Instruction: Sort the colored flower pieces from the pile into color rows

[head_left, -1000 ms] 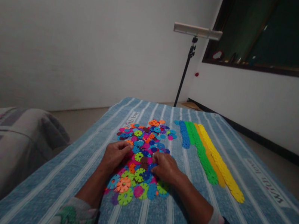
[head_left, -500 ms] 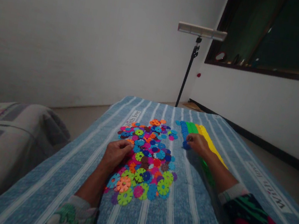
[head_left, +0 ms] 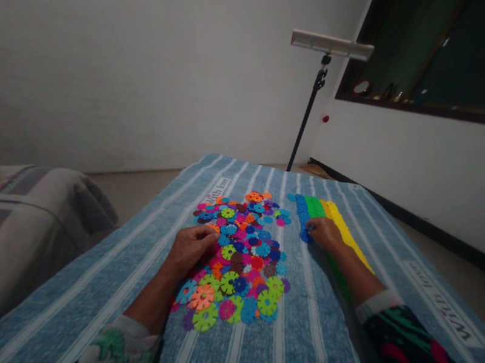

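Note:
A heap of small plastic snowflake discs (head_left: 240,255) in many colours lies on a blue striped cloth (head_left: 316,353). My left hand (head_left: 189,248) rests on the heap's left edge, fingers curled down onto the discs. My right hand (head_left: 324,231) reaches forward to the near end of a row of blue discs (head_left: 302,214), fingertips pinched on a blue disc there. Beside the blue row run a green row (head_left: 314,206) and a yellow row (head_left: 345,230), partly hidden by my right forearm.
A folded grey blanket (head_left: 9,230) lies at the left. A light bar on a black stand (head_left: 310,100) rises beyond the cloth by the white wall. A dark window (head_left: 452,49) fills the upper right. Bare floor surrounds the cloth.
My right hand left the heap and moved forward and right to the end of the blue row, where it now stays. The left hand has kept its place.

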A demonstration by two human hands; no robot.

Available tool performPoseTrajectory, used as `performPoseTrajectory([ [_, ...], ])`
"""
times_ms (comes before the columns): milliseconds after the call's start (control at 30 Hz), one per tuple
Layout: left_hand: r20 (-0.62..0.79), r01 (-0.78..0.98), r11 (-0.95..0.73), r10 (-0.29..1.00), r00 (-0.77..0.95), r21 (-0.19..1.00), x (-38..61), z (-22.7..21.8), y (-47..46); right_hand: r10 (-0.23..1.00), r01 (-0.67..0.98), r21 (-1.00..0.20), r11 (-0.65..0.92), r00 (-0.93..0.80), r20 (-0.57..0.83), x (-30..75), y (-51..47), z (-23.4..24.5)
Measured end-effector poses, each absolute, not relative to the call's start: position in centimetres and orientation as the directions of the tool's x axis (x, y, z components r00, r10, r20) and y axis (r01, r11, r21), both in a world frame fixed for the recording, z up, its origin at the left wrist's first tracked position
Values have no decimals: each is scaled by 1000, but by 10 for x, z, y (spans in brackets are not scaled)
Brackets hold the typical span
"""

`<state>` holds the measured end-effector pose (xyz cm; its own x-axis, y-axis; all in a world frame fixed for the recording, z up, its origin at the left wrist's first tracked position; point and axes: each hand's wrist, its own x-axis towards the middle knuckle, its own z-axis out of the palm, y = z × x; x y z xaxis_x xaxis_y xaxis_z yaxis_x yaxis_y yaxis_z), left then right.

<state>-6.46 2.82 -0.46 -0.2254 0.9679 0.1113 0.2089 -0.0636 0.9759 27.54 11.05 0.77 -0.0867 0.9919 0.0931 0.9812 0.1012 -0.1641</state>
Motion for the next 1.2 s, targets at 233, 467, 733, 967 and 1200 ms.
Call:
performPoseTrajectory([
  [233,52,189,-8,972,-227,982,-61,-1,25,969,973,-44,228,-222,105,264,102,5],
  [467,71,200,-24,970,-231,980,-62,-2,26,932,934,52,355,-357,63,261,101,-4],
  [733,99,213,-52,971,-218,976,-64,-5,27,925,933,48,357,-360,120,263,99,-7],
  [967,121,232,-66,965,-232,970,-62,-5,27,887,898,-30,438,-427,175,244,68,-8],
  [1200,134,256,-72,963,-232,964,-60,-3,25,697,600,-359,715,-654,296,221,-3,-20],
])
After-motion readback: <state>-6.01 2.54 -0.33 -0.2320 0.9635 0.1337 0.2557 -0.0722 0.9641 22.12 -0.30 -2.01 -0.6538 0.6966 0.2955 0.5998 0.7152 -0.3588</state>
